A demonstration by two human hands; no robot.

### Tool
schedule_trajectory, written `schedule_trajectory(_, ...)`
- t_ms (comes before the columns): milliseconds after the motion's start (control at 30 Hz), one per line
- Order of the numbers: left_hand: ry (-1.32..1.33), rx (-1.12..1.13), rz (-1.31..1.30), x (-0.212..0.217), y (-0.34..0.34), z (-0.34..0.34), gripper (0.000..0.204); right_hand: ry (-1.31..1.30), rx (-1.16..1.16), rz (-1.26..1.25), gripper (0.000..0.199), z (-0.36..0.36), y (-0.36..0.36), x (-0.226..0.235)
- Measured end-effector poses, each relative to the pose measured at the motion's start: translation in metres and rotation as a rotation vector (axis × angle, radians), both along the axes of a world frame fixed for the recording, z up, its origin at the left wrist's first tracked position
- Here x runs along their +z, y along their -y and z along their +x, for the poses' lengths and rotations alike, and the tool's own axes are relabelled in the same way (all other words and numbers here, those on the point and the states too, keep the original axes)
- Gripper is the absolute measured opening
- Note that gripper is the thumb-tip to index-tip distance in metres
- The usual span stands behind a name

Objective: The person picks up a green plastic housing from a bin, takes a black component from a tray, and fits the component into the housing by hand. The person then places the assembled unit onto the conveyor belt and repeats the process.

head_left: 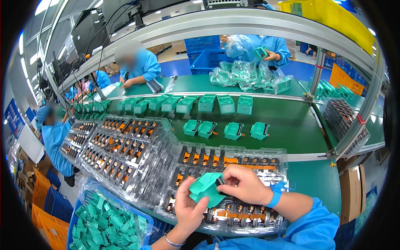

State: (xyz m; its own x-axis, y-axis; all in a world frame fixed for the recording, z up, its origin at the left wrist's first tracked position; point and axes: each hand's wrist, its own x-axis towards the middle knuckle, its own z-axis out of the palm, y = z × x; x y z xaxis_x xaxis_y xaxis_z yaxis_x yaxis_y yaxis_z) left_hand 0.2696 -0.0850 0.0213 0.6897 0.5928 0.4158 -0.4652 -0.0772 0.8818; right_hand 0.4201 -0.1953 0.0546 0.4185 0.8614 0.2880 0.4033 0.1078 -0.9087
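A green plastic housing (203, 186) is tilted above the parts tray, held between the fingers and thumb of my left hand (189, 210). My right hand (246, 185), with a blue wrist strap, pinches a small black part (219, 181) at the housing's right-hand opening. My fingers hide much of that part. Beneath both hands lies a clear plastic tray (282, 155) filled with rows of black parts and orange flat strips (246, 167).
More filled clear trays (114, 143) are stacked at left. Beyond them, green housings (207, 103) stand in rows on the green belt (283, 114). A blue bin (146, 217) of green pieces sits lower left. Co-workers sit across, near bagged housings (246, 75). A metal frame post (359, 121) rises at right.
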Motion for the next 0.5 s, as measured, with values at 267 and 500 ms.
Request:
schedule_trajectory(267,0.01,0.144,-0.059,-0.006,-0.007,0.003,0.033,1.199,-0.064,0.588,0.021,0.034,0.035,0.037)
schedule_trajectory(500,-0.053,0.128,0.067,-0.009,-0.002,0.003,0.026,1.413,-0.112,0.401,0.02,0.084,0.058,0.03)
